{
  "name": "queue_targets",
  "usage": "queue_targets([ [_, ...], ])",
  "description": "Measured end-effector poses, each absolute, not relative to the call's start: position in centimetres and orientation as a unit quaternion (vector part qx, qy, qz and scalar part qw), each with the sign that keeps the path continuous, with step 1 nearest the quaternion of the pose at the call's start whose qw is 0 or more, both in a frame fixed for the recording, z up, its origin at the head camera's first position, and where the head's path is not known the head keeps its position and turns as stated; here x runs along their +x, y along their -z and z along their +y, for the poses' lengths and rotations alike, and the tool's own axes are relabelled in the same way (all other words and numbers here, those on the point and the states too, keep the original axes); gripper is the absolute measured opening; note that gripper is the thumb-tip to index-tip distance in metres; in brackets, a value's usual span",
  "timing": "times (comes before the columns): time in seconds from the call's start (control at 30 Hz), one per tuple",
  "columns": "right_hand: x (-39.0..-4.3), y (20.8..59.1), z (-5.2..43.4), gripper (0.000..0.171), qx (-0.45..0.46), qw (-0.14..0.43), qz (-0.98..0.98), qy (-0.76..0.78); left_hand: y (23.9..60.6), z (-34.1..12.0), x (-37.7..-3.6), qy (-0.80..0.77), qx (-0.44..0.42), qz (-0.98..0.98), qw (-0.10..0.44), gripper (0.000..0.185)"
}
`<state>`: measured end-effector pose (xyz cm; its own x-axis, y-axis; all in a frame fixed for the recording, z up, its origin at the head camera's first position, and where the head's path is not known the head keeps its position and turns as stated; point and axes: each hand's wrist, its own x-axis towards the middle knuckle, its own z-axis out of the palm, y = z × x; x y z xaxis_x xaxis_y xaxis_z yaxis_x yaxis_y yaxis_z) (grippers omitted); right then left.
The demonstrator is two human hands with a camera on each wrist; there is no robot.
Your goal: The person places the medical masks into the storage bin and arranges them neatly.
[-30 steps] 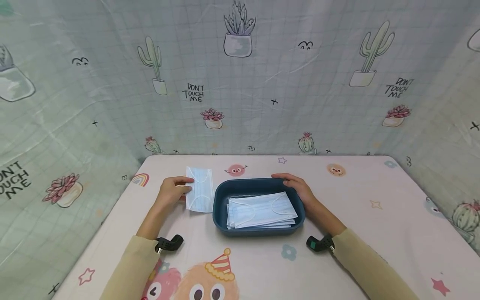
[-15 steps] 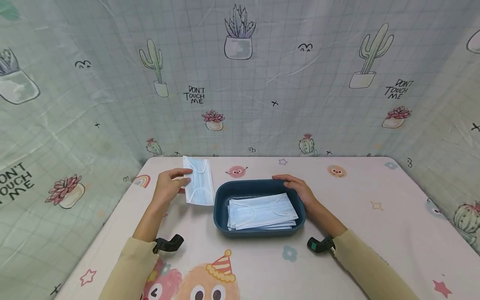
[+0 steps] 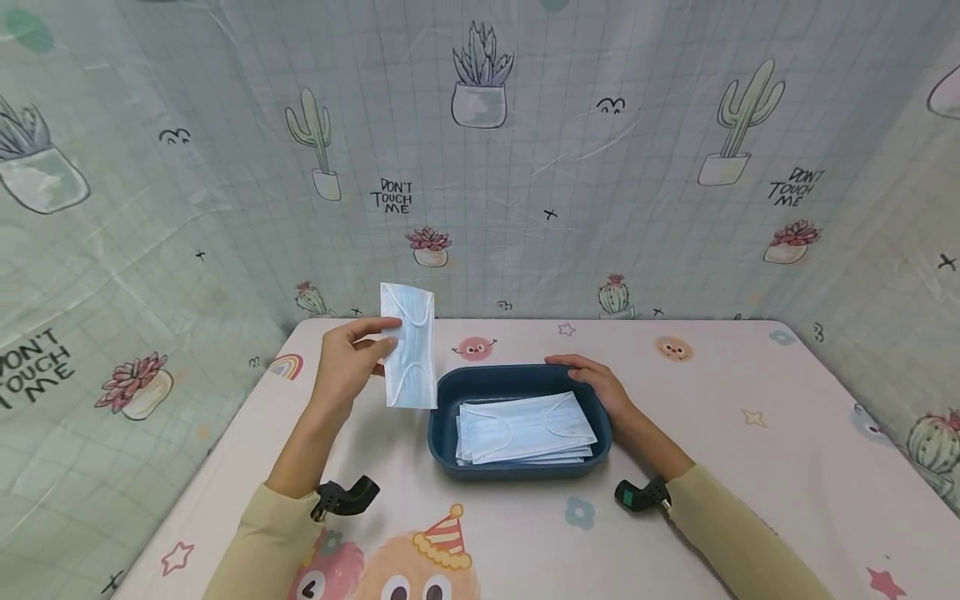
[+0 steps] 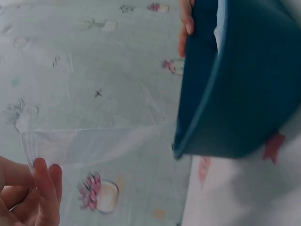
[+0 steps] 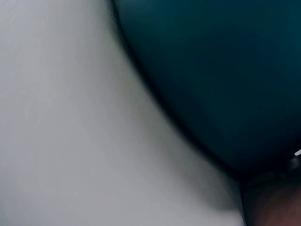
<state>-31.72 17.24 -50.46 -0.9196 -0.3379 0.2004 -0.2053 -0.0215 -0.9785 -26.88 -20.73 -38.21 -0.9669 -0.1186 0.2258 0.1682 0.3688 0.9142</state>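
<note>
In the head view my left hand (image 3: 348, 362) pinches one pale blue face mask (image 3: 410, 350) by its side edge, between thumb and fingers. The mask hangs lengthwise up and down, left of the dark blue bin (image 3: 517, 472), its lower end near the bin's left rim. The left wrist view shows the same mask (image 4: 84, 146) stretching away from the fingertips (image 4: 44, 179). My right hand (image 3: 603, 387) holds the bin's back right corner, thumb over the rim and fingers along the outside. A stack of face masks (image 3: 525, 427) lies flat in the bin.
The bin stands on a table with a pale printed cover (image 3: 712, 533). A patterned cloth (image 3: 540, 167) hangs behind the table and along both sides. Black wrist cameras (image 3: 347, 497) sit on both wrists.
My left hand has lifted the face mask upward and slightly right, turning it more upright. The right hand and the bin have stayed in place.
</note>
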Motion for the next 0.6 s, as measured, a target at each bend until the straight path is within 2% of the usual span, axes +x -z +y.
queue_targets([
  [0.1,-31.6,50.5,17.2,0.045,-0.195,0.053,0.695,0.690,37.1,-19.4,-26.5,0.558,-0.051,-0.818,0.127,0.027],
  [0.2,-31.5,50.5,17.2,0.045,-0.193,0.055,0.694,0.692,36.1,-17.7,-26.5,0.555,-0.101,-0.819,0.103,0.026],
  [0.47,-31.3,50.8,17.6,0.044,-0.177,0.052,0.699,0.691,35.2,-12.6,-28.1,0.506,-0.265,-0.818,-0.060,0.023],
  [0.6,-31.0,50.9,17.6,0.032,-0.152,0.039,0.693,0.703,35.9,-10.6,-29.7,0.450,-0.339,-0.817,-0.126,0.022],
])
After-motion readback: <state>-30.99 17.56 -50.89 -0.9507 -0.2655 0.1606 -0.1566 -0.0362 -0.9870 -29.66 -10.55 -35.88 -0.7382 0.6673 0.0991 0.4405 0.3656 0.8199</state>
